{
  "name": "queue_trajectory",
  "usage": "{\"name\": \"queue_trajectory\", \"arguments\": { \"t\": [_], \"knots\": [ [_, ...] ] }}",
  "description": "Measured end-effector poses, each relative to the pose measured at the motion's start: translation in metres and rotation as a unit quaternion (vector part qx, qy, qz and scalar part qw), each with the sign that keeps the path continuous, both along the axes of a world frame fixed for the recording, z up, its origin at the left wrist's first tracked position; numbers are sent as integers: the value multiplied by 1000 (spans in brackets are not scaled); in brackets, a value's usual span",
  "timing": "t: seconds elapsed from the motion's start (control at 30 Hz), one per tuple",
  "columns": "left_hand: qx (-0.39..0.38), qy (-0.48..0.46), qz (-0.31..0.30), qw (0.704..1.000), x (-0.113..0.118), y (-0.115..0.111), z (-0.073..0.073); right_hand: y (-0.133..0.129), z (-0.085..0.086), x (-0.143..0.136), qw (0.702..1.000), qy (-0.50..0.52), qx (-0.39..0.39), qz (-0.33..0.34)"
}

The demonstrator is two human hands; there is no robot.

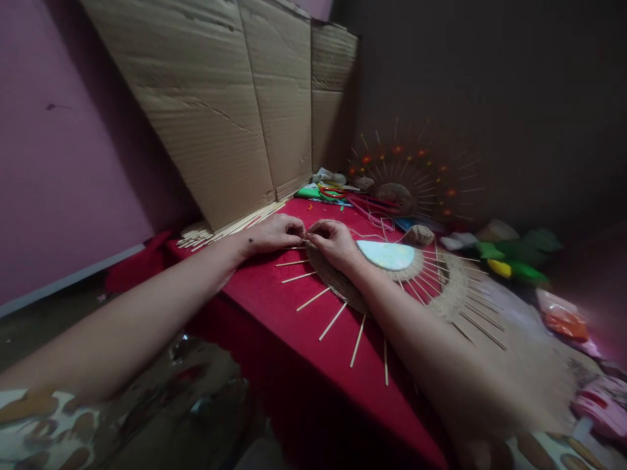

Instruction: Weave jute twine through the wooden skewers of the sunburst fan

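Note:
A half-round piece of wooden sticks [361, 339] and woven jute twine lies on the red cloth. Its sticks fan outward through a brown twine band [337, 287], with a pale half-disc [386, 254] at the centre. At the band's far left end, my left hand [279, 233] has its fingers pinched; what lies between them is hidden. My right hand [336, 241] pinches at the same spot, its fingertips almost touching the left ones. A thin length of twine [362, 235] trails from behind the right hand toward a loose loop and a brown bundle [418, 235].
Loose sticks [235, 225] lie along the foot of a standing cardboard sheet [210, 111]. Red-handled scissors [333, 192] sit at the back. A decorated stick fan [399, 163] leans on the dark wall. A pink glue gun [600, 405] and coloured pieces [519, 261] are at right.

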State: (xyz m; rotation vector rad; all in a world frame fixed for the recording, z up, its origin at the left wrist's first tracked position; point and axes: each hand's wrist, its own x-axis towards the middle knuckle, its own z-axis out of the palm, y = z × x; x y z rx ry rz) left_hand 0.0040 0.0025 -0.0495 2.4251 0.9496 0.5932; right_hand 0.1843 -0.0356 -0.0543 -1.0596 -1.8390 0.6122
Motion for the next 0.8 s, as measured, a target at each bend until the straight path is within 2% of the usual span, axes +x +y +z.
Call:
{"name": "queue_trajectory", "arguments": {
  "t": [0.17, 0.43, 0.6, 0.8],
  "knots": [
    [8, -23, -12, 1000, 0, 0, -1, 1, -1, 0, 1000, -1, 0, -5],
    [-2, 2, -36, 999, -2, -7, 11, 3, -2, 1, 1000, -6, -6, -9],
    [-1, 24, -7, 1000, -2, -14, 16, 4, -2, 0, 1000, -13, -10, -15],
    [0, 35, 8, 999, -1, -13, 13, 3, -2, 0, 999, -28, -15, -14]
  ]
}}
